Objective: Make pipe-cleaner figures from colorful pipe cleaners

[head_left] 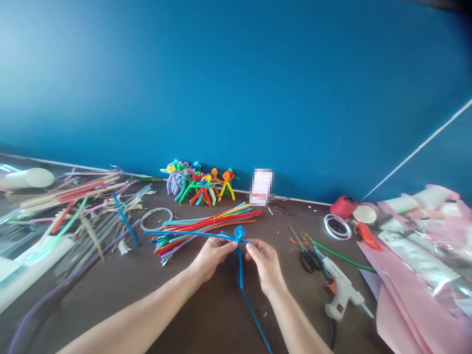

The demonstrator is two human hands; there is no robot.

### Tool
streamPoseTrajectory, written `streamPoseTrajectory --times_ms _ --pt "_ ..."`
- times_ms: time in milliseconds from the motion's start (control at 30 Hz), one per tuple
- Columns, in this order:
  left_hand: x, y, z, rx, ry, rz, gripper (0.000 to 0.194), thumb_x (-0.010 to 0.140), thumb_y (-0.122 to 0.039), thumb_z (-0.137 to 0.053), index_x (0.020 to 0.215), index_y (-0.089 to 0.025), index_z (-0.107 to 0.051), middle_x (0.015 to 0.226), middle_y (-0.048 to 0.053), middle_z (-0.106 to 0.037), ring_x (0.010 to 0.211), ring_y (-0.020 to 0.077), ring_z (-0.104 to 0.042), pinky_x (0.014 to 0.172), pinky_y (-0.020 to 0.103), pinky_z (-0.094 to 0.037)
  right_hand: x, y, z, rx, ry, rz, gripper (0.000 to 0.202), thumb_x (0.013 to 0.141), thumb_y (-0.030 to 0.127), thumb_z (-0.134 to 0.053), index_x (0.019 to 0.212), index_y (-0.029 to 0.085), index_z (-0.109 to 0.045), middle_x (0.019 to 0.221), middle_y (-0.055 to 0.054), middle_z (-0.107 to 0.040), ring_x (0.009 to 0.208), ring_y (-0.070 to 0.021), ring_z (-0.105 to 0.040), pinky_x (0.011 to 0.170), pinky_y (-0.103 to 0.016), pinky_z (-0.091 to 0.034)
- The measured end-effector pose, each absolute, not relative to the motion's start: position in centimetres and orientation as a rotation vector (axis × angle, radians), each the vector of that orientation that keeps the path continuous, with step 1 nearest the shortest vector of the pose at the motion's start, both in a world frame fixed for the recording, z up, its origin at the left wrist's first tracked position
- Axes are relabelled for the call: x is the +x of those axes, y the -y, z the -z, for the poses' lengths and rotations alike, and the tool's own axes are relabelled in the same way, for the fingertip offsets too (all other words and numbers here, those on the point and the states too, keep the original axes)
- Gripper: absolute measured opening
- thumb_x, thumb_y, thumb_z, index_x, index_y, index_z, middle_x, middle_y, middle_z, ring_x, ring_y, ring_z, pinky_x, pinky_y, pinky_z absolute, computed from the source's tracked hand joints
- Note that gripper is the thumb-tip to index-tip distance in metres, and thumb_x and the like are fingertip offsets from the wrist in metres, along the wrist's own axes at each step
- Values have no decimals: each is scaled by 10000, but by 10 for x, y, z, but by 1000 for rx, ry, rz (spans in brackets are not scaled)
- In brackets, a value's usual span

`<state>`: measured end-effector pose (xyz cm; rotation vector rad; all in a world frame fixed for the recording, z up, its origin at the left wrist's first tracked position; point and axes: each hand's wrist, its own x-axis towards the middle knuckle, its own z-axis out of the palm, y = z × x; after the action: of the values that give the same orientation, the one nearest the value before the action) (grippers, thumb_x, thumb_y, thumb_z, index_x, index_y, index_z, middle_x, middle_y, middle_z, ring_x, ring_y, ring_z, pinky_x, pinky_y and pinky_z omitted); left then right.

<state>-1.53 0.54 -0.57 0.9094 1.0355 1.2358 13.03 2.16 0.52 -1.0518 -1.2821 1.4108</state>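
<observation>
A blue pipe cleaner figure (239,233) with a coiled round head is held up between my two hands. My left hand (214,255) pinches it just below the head, on the left side, where a long blue strand runs out to the left. On the other side, my right hand (263,260) grips a short blue end between thumb and forefinger. Two blue strands hang down from the middle, one reaching toward the bottom of the view. Behind my left hand lies a bundle of multicoloured pipe cleaners (221,220), tied around its middle.
Several finished pipe cleaner figures (201,184) stand by the blue wall. At right lie scissors (309,258), a white glue gun (344,290), tape rolls (337,227) and pink sheets (398,309). Loose strips and sticks (92,206) clutter the left side.
</observation>
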Motion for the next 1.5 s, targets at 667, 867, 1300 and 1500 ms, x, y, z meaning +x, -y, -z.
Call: streamPoseTrajectory --times_ms 667,867,1300,1500 --pt "-15 -5 2 923 -1076 -1193 262 633 -369 -625 633 -120 -541 413 -85 -315 380 31 -188 385 215 -104 132 -23 5 -1039 1301 -1399 174 714 320 -574 761 157 -614 516 31 -508 532 -109 -471 565 -236 -366" --pt "-15 -6 -1 887 -1056 -1206 266 635 -370 -619 626 -120 -530 405 -92 -282 382 31 -166 388 217 -89 131 -23 6 -992 1304 -1489 215 705 260 -572 893 156 -588 581 21 -543 554 -109 -483 574 -238 -388" --pt "-13 -4 -8 856 -1073 -1239 268 592 -372 -649 627 -114 -588 395 -80 -348 378 31 -194 402 217 -121 131 -23 8 -1088 1355 -1324 220 741 354 -537 659 151 -559 524 33 -478 542 -104 -459 587 -236 -376" --pt "-13 -3 -8 866 -1055 -1265 218 590 -332 -656 584 -121 -603 398 -57 -419 393 46 -281 421 209 -192 131 -22 4 -1111 1370 -1356 225 729 365 -547 729 144 -589 519 29 -491 541 -115 -475 594 -250 -382"
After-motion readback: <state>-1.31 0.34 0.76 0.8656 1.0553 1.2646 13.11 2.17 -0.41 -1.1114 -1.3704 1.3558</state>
